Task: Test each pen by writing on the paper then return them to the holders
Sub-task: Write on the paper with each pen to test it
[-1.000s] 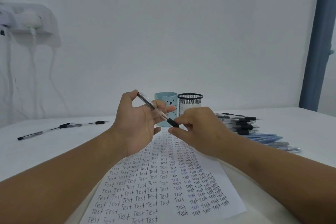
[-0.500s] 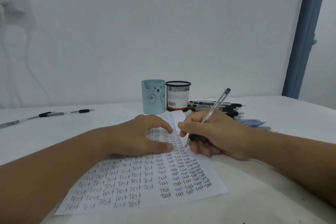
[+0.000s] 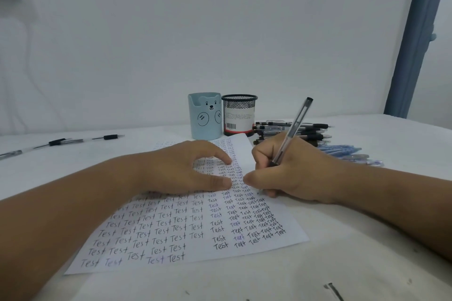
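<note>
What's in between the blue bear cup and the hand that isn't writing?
In the head view, only the far end of the paper and a strip of bare white table separate the blue bear cup from the left hand.

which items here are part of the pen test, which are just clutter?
In play: pen in right hand, paper under left hand, bear holder, mesh holder, pen pile, loose pens.
Clutter: blue post.
</note>
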{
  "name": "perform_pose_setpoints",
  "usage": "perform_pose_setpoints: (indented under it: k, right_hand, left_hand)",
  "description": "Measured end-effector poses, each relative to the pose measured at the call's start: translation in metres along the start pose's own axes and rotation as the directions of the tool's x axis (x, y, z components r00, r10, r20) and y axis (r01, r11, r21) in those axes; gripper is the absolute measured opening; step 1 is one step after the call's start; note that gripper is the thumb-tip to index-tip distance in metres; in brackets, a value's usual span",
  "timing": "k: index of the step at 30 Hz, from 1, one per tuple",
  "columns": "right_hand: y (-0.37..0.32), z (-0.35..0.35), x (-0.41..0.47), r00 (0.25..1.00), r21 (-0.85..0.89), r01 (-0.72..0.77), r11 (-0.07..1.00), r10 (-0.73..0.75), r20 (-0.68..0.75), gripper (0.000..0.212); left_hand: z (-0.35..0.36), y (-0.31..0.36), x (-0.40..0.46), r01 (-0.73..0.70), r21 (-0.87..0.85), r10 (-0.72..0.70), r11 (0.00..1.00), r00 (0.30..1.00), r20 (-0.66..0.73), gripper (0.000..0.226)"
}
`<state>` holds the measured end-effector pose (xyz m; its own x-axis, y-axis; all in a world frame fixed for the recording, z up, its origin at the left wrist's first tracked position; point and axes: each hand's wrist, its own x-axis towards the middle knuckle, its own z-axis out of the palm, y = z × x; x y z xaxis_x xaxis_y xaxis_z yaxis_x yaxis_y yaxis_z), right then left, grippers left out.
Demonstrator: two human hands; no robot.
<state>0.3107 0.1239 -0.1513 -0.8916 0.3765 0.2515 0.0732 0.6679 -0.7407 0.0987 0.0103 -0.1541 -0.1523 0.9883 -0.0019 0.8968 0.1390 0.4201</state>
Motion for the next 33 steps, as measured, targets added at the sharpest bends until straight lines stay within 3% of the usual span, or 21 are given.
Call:
perform_pose_setpoints:
  k: [33]
  right_hand:
    - [0.0012, 0.0009, -0.0001, 0.997, -0.121, 0.080, 0.989, -0.080, 0.001, 0.035]
  left_hand:
    - [-0.0017, 0.0050, -0.0049, 0.017, 0.002, -0.017, 1.000, 1.000, 0.025, 0.067]
